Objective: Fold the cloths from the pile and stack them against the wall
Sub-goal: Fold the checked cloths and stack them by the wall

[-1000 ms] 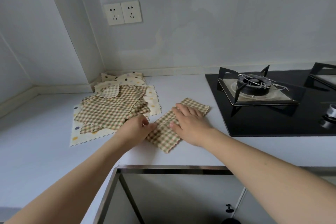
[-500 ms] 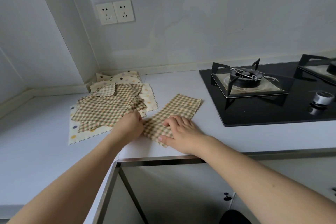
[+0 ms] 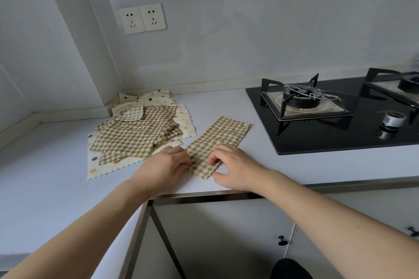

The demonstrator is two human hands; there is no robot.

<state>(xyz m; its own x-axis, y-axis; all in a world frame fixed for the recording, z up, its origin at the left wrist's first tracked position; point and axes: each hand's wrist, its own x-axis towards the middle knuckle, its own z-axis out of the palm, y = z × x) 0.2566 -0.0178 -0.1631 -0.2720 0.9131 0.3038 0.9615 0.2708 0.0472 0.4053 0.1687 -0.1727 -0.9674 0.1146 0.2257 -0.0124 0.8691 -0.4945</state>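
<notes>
A checked cloth (image 3: 221, 140), folded into a long strip, lies on the white counter (image 3: 45, 188) near its front edge. My left hand (image 3: 165, 164) pinches the strip's near left corner. My right hand (image 3: 233, 166) has its fingers curled onto the strip's near right corner, thumb at the cloth's edge. To the left sits the pile of cloths (image 3: 138, 133): several checked ones over cream dotted ones, reaching back into the wall corner.
A black gas hob (image 3: 328, 133) with pan supports and a knob (image 3: 393, 119) fills the counter's right side. A double socket (image 3: 142, 18) is on the back wall. Cupboard doors and the metal counter edge (image 3: 204, 195) lie below my hands.
My right hand slid from the middle of the strip back to its near end and curled its fingers on the corner. The left hand stayed at the near left corner.
</notes>
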